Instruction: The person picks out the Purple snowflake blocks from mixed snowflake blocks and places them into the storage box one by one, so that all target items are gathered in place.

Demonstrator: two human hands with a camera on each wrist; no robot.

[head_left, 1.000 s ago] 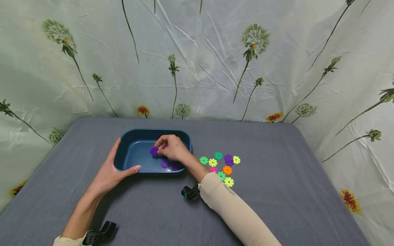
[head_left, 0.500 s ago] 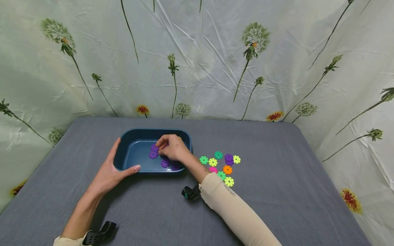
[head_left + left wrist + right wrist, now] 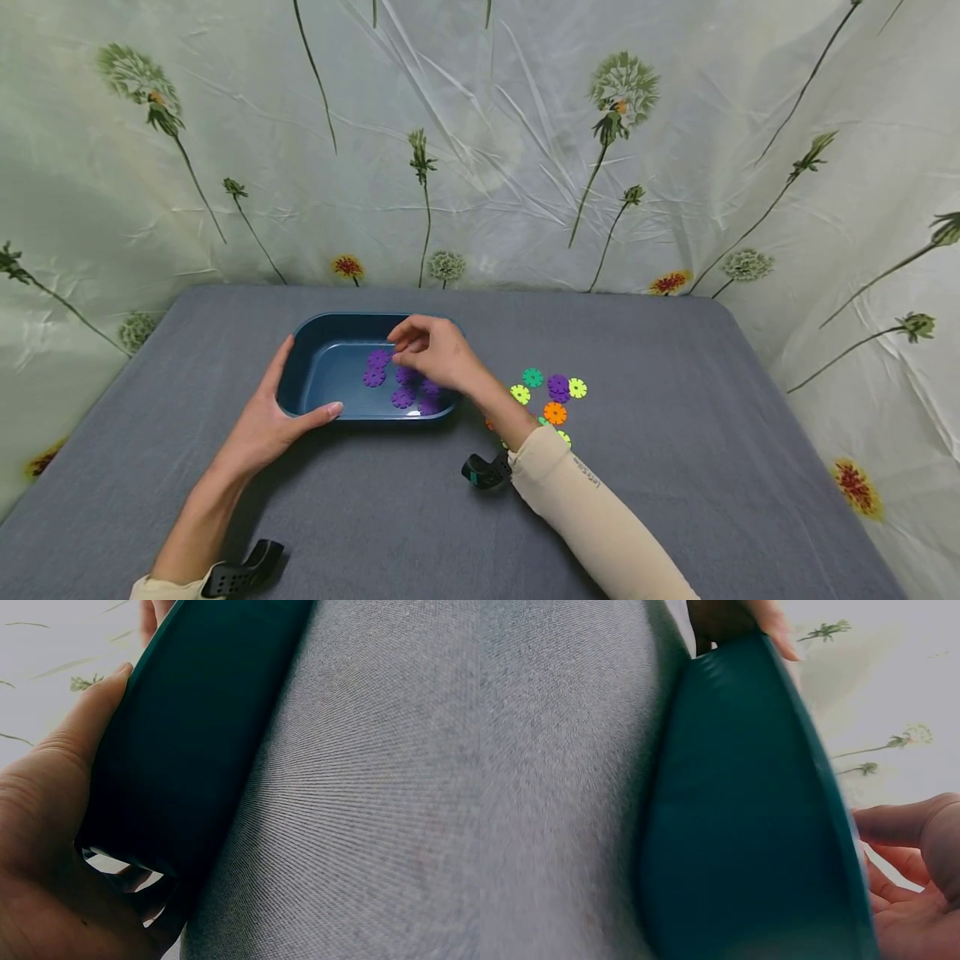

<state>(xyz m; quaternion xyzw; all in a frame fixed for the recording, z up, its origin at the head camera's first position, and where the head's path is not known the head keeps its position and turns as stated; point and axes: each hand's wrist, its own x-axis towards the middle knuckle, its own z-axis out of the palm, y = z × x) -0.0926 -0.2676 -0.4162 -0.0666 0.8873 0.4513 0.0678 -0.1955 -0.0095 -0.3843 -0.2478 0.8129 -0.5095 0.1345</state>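
A dark blue tray (image 3: 341,379) sits on the cloth, and my left hand (image 3: 264,421) grips its left end. The thumb lies over the near rim while the fingers wrap the left side, as the left wrist view also shows the tray wall (image 3: 187,742) within the hand. Over the right half of the tray hovers my right hand (image 3: 437,352), fingers loosely bent, with nothing seen between them. Several purple notched plastic discs (image 3: 402,397) lie on the tray floor below it. In the right wrist view the thumb (image 3: 896,823) overlaps the tray rim.
Right of the tray, loose notched discs lie on the grey cloth: an orange disc (image 3: 555,413), a teal disc (image 3: 532,377), purple discs (image 3: 558,388) and yellow ones (image 3: 577,387). My right forearm partly covers this group. A flower-printed curtain (image 3: 495,167) hangs behind.
My right hand has lifted off the purple discs and drawn back to the right, leaving them spread on the tray floor. The left hand and tray stay put.
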